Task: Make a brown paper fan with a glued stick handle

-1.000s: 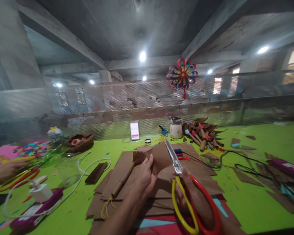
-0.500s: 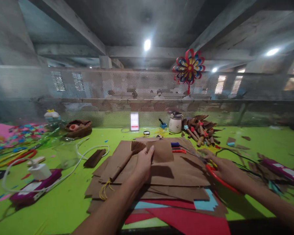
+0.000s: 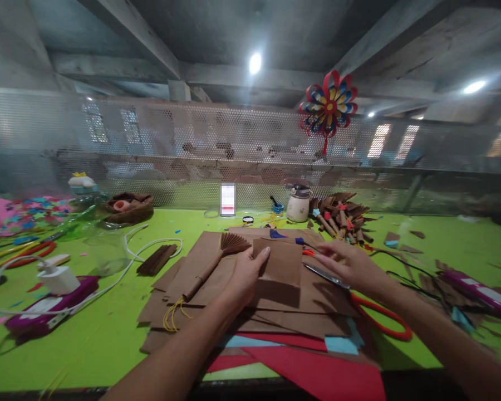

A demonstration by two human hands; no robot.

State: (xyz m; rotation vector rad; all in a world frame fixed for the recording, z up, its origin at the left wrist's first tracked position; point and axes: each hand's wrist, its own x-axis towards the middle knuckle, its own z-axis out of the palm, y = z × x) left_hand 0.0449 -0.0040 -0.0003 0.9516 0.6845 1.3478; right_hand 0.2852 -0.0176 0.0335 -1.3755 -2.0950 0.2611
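My left hand pinches a folded piece of brown kraft paper between thumb and fingers, above a stack of brown paper sheets. Just right of it, the bent fingers of my right hand close at the shaft of a slim tool with a blue end; its far part is hidden. Under that hand lie scissors with orange handles, blades pointing left across the stack. A rolled paper stick with a fanned brown top and yellow strings rests beside my left hand.
Several finished paper sticks are heaped at the back right, near a cream jar. A lit phone stands against the mesh screen. Purple power strips and cables lie on both sides. Red paper covers the front edge.
My right hand has let go of the scissors' handles and moved left to the blue-ended tool. The scissors now lie lower on the stack. My left hand still holds the paper piece.
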